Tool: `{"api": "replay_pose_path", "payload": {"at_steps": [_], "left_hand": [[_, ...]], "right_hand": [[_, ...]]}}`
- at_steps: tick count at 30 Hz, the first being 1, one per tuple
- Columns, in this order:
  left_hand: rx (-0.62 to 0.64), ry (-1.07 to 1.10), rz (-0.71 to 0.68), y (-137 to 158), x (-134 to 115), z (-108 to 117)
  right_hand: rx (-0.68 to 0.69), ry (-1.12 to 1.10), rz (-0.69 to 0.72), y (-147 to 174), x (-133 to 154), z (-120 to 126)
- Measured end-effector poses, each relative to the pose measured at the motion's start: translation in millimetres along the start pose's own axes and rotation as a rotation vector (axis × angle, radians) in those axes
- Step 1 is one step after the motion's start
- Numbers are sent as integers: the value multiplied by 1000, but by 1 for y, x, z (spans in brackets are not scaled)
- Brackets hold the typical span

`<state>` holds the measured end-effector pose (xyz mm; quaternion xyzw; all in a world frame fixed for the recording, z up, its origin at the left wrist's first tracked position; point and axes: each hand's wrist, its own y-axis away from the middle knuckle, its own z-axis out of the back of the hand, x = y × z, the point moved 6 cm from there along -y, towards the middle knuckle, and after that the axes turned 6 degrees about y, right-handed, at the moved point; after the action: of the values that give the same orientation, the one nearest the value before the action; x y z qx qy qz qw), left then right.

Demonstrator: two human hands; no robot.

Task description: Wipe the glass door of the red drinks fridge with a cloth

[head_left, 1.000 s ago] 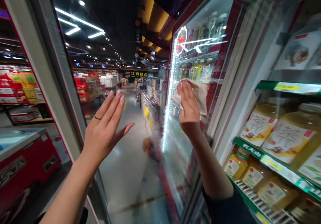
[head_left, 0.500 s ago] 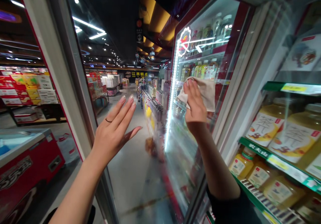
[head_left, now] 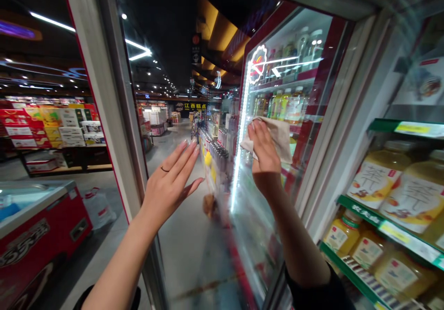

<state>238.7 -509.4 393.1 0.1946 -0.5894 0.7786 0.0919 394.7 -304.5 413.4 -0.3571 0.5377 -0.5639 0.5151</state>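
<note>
A framed glass door (head_left: pixel 100 76) stands in front of me. My right hand (head_left: pixel 264 157) holds a pale cloth (head_left: pixel 282 139) against the glass, fingers extended over its left part. The cloth spreads out to the right of the fingers, with one corner showing at their left. My left hand (head_left: pixel 169 187) has its palm toward the glass near the door's left frame. Its fingers point up and to the right, thumb apart, with a dark ring on one finger. Whether that palm touches the glass I cannot tell.
At the right, shelves with green price rails (head_left: pixel 385 224) hold large juice bottles (head_left: pixel 378 173) and smaller ones. A red chest freezer (head_left: pixel 45 236) and a clear plastic jug (head_left: pixel 99 208) stand at the left. Beyond the glass are an aisle and display goods; a lit bottle cooler shows in the pane.
My right hand has slid the cloth a little to the left and down across the glass. My left hand keeps its place by the door frame. The camera view has shifted slightly.
</note>
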Motion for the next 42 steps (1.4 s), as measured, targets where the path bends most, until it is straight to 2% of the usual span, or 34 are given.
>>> {"api": "replay_pose_path", "payload": {"at_steps": [4, 8, 12, 16, 21, 23, 26, 29, 32, 35, 37, 40, 42], "left_hand": [[-10, -8, -16, -1, -2, 1], [-8, -11, -23, -1, -1, 0], [-5, -8, -29, 1, -1, 0], [-1, -9, -31, 1, 0, 0], [-14, 1, -29, -1, 1, 1], [-7, 4, -25, -1, 1, 0], [33, -9, -43, -1, -2, -1], [80, -64, -54, 1, -6, 7], [76, -124, -19, 4, -4, 25], [46, -143, 40, 9, 6, 42], [41, -157, 48, 13, 13, 46], [10, -164, 34, 19, 17, 46], [-43, -147, 54, 22, 19, 46]], "right_hand": [[95, -21, 83, 15, 30, -11], [122, 1, 44, 35, 17, -4], [-8, 15, -5, 17, -2, 3], [-6, -1, -7, -8, 10, -8], [106, 4, 55, 8, 32, -10], [122, 1, 61, 15, 26, -4], [54, 4, 75, 5, 13, 2], [4, 17, 58, -21, 12, -7], [71, 27, 60, -36, 32, -24], [97, -32, 126, -27, 59, -26], [120, -50, 133, -12, 67, -22], [118, -37, 90, 2, 57, -15], [52, -31, 65, -4, 46, -12]]}}
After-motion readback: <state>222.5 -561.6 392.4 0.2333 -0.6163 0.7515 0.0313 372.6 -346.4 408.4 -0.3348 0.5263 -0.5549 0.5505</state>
